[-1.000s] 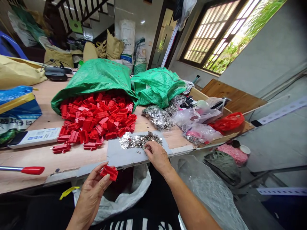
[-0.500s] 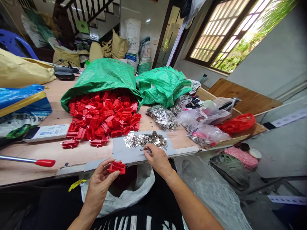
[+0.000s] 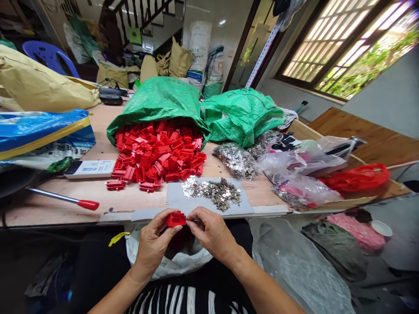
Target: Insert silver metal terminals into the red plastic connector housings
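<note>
I pinch a red clip in my left hand, just off the bench's near edge and over the white bag in my lap, so anything dropped lands there. My right hand meets it, fingers closed at the clip's right end; I cannot tell whether they grip a metal piece. The metal pile sits on a grey sheet at the near edge, within easy reach, with the red heap spilling from a green sack behind it. A second ago my right hand was picking in the metal pile, well apart from the clip; now both hands join at it.
</note>
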The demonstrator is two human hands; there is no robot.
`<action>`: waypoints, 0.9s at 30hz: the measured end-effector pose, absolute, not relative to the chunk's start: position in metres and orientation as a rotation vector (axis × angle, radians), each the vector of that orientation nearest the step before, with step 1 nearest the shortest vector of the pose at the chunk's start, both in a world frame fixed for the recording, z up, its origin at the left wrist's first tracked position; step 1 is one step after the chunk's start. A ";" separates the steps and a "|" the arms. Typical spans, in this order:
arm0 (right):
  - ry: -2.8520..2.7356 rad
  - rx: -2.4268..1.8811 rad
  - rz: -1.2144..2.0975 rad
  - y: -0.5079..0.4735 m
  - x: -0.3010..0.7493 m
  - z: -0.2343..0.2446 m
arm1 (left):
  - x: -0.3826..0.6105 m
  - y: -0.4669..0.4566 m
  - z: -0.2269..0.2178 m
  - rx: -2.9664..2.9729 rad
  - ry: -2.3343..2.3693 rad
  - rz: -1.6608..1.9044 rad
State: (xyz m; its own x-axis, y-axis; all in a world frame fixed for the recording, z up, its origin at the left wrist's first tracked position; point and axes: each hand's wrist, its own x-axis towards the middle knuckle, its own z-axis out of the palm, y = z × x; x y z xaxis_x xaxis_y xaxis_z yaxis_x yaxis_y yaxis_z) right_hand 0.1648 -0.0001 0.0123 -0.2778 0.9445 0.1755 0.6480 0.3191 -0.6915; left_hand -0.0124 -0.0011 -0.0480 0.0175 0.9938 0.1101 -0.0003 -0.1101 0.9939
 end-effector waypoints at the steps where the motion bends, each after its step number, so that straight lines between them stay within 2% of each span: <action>1: -2.033 -1.396 0.662 0.000 0.164 0.011 | -0.013 -0.002 -0.048 1.318 1.144 1.276; 14: -2.026 -1.306 0.663 -0.002 0.157 0.001 | -0.011 -0.007 -0.047 1.469 1.138 1.310; 22: -1.849 -1.175 1.136 -0.005 0.170 0.004 | -0.012 -0.006 -0.044 1.369 1.160 1.381; 27: -1.948 -1.323 0.898 0.010 0.182 -0.007 | -0.018 0.009 -0.053 1.579 1.239 1.237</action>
State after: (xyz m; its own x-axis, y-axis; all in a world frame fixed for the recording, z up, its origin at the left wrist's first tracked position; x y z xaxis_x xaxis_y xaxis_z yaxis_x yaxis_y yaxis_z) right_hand 0.1819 0.0104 -0.0074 -0.3131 0.9432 0.1114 0.5281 0.2703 -0.8050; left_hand -0.0179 0.0094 -0.0531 0.0582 0.9717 0.2289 0.2304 -0.2362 0.9440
